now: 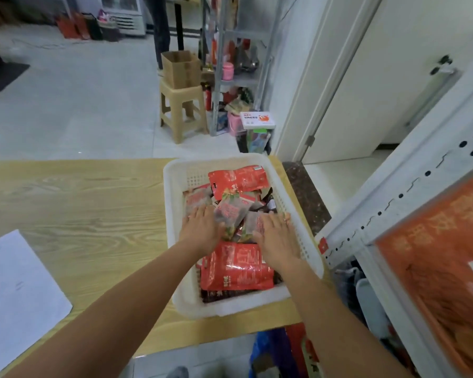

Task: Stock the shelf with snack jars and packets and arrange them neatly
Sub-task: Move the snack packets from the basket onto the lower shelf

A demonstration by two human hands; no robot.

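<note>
A white plastic basket (175, 186) stands on the wooden table's right end, full of snack packets. A large red packet (238, 264) lies near its front, another red packet (241, 177) at the back, and several small translucent packets (231, 211) are piled in the middle. Both my hands are inside the basket, one on each side of that pile. My left hand (200, 227) lies on the packets at the left with fingers stretched forward. My right hand (276, 233) lies on the packets at the right, fingers also straight. The white metal shelf (393, 203) stands to the right.
A wooden table (79, 214) carries a white sheet of paper (17, 296) at the left. An orange box (443, 255) sits on the shelf at right. Beyond the table stand a beige stool (180, 110) with a cardboard box (180, 68) and a cluttered rack (238, 77). Bags lie on the floor below.
</note>
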